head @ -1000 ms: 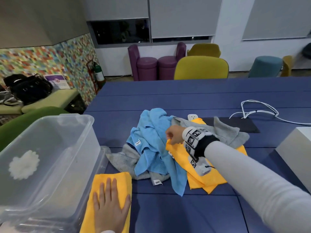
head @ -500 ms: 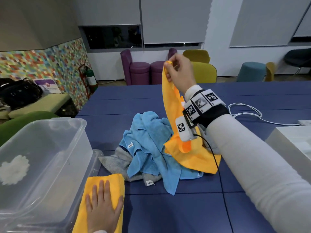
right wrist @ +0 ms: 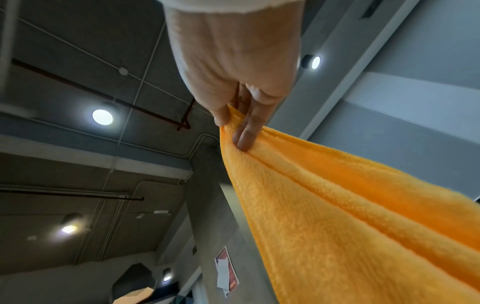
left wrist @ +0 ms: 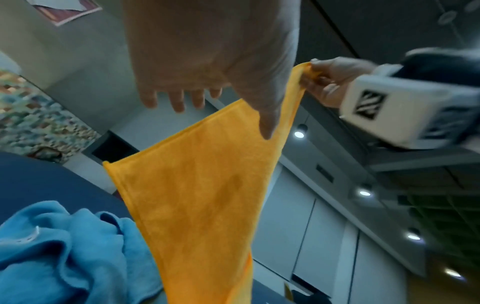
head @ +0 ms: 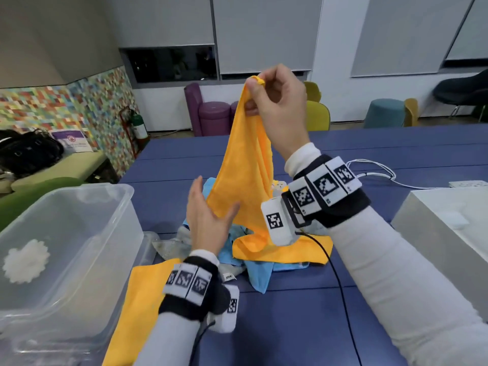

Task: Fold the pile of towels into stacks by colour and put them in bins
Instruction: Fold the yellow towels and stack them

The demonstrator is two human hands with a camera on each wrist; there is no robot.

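Right hand (head: 274, 107) raised high above the desk (head: 303, 326), thumb and fingers (right wrist: 242, 135) pinching one corner of an orange towel (head: 245, 186). Towel hanging down in a long drape, lower end resting on the pile of blue towels (head: 260, 273) and grey towels (head: 171, 244) on the desk. Left hand (head: 208, 220) lifted beside the hanging cloth, fingers straight and spread, thumb (left wrist: 267, 121) lying against the towel's face, gripping nothing. Under the left forearm, flat on the desk, a folded orange towel (head: 137, 307), just beside a clear plastic bin (head: 79, 233) at the left. At the right edge, a white box (head: 443, 233).
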